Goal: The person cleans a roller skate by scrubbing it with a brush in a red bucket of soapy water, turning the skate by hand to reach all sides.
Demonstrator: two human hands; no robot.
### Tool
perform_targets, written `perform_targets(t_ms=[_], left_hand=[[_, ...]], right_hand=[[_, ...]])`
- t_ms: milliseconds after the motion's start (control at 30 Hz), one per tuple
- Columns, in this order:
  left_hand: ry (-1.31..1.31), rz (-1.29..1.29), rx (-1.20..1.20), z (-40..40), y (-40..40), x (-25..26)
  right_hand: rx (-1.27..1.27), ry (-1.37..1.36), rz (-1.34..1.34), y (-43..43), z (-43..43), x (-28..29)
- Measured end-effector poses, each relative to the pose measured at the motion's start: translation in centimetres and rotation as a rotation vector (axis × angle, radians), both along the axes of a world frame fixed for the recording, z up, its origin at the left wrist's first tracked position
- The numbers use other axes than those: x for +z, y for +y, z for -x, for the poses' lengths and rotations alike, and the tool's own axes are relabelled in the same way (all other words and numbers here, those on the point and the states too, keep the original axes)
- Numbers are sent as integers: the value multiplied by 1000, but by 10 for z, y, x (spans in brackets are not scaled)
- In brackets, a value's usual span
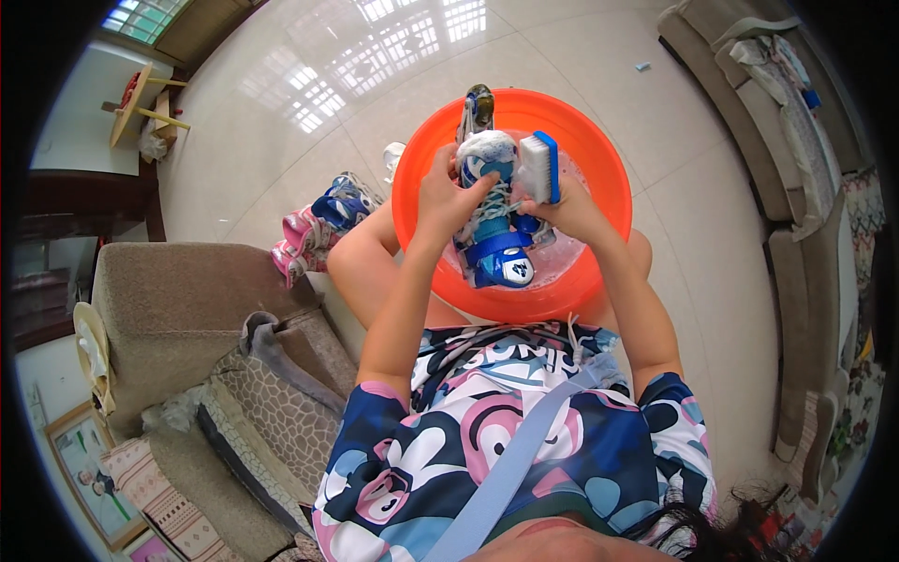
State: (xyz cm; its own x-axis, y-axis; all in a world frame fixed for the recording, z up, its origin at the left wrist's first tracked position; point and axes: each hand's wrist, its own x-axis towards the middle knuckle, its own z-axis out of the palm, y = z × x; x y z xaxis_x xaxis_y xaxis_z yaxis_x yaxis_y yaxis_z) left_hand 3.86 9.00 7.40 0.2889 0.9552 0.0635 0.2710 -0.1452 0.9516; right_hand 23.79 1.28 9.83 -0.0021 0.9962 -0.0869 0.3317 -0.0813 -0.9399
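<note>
Over an orange plastic basin (611, 175), my left hand (449, 193) grips a blue and white inline skate (495, 228) near its toe. White foam coats the toe, and pale laces run down the front towards a blue strap and cuff at the end nearest me. A skate wheel (482, 107) shows beyond the toe. In my right hand (577, 214) is a scrubbing brush (542, 167) with a blue back and white bristles. Its bristles face the skate's side; whether they touch cannot be told. Sudsy water (562, 263) lies in the basin below.
Left of the basin, a blue skate (345, 200) and a pink and white skate (302, 242) stand on the tiled floor (695, 225). A brown sofa (189, 295) is at my left, another sofa (755, 126) along the right. A small wooden stool (137, 105) lies further off.
</note>
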Motion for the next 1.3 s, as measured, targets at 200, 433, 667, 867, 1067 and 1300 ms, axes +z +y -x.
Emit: perform_targets(t_ms=[200, 433, 667, 867, 1067, 1300], left_hand=[[-19, 43, -25, 10, -2, 6], [-86, 71, -105, 12, -4, 2], [-123, 101, -106, 20, 1, 0], [-215, 125, -106, 34, 11, 0], [-243, 186, -105, 44, 13, 6], [-210, 178, -117, 38, 13, 0]], right_hand=[[249, -50, 222, 3, -9, 4], [184, 347, 349, 8, -15, -29], [178, 274, 312, 13, -9, -25], [60, 532, 441, 23, -1, -17], [131, 455, 244, 20, -16, -4], [329, 193, 214, 5, -24, -6]])
